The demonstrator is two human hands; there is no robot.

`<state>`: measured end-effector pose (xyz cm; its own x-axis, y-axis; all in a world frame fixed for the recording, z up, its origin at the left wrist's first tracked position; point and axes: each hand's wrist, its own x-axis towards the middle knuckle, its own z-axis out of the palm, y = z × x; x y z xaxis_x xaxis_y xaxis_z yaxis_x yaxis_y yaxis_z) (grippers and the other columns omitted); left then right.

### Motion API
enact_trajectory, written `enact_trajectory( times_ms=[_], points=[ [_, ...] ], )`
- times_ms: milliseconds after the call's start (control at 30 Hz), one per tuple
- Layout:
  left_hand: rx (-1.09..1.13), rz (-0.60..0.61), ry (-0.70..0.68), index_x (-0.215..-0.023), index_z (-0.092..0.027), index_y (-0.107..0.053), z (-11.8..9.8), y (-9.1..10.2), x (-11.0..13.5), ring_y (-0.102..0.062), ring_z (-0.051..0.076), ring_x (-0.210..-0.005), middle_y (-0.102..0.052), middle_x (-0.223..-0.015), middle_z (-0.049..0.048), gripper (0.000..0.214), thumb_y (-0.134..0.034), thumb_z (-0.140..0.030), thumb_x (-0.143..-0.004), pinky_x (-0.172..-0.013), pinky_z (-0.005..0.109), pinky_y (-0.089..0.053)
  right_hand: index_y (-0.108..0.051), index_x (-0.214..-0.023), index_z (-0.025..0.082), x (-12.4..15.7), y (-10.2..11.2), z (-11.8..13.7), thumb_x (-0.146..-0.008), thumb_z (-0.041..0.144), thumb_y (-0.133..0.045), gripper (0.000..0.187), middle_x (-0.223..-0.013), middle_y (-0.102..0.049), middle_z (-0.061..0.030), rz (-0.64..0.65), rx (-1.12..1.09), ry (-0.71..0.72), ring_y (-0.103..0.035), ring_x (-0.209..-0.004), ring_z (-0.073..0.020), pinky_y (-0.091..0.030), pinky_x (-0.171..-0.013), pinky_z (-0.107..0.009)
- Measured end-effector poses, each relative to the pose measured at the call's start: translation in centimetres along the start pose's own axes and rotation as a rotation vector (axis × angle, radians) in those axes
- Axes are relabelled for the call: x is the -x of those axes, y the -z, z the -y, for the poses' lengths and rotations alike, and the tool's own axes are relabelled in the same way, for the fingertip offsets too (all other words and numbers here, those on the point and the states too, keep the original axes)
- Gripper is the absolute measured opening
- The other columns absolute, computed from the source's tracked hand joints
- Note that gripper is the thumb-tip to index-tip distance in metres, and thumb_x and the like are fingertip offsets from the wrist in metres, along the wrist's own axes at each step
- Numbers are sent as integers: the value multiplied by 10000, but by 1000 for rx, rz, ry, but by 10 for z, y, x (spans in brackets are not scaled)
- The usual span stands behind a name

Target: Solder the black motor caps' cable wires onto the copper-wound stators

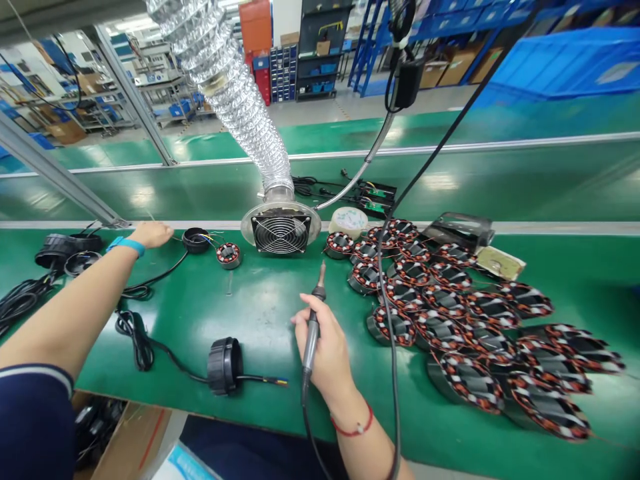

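My right hand (327,343) is wrapped round a soldering iron (311,333), its tip pointing up and away over the bench. At the far left, my left hand (151,235) is closed, its fingers mostly hidden; what it holds, if anything, I cannot make out. Just right of that hand stands a black round housing (195,240) with thin coloured wires reaching toward a small copper-wound stator (229,255). Nearer me, another black housing (225,365) lies on its side, a cable with coloured wire ends coming out of it.
Many copper-wound stators (445,301) crowd the right side of the green bench (270,300). A fan-faced fume extractor (281,233) with a foil duct stands at the back. A black cable (389,300) hangs down beside my right hand. Coiled cables (136,340) lie left.
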<state>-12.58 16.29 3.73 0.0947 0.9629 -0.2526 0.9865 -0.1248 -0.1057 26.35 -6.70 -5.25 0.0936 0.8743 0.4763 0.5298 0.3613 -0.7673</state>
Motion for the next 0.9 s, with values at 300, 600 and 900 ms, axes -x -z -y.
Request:
enact_trajectory(
  times_ms=[300, 600, 900],
  points=[
    [-220, -456, 245, -699, -184, -649, 31, 22, 105, -512, 256, -885, -659, -861, 67, 498, -328, -497, -915, -732, 312, -317, -547, -1194, 196, -3, 2, 4, -925, 147, -504, 276, -787, -684, -24, -26, 131, 132, -639, -708, -190, -530, -684, -349],
    [466, 137, -634, -719, -315, -658, -81, -1, 159, -601, 179, -671, -681, -728, -41, 276, -468, -432, -882, -702, 317, -462, -531, -1312, 200, 11, 51, 64, -964, 131, -450, 364, -798, -664, -37, 162, 426, 205, -575, -711, -201, -430, -635, -329],
    [423, 192, -915, -861, -213, -681, -184, -15, 131, -618, 184, -734, -690, -792, 53, 416, -343, -409, -1004, -704, 284, -420, -624, -1134, 140, 9, 102, -12, -916, 219, -515, 256, -836, -670, -119, 133, 1053, 78, -583, -843, -295, -426, -773, -418]
  ],
)
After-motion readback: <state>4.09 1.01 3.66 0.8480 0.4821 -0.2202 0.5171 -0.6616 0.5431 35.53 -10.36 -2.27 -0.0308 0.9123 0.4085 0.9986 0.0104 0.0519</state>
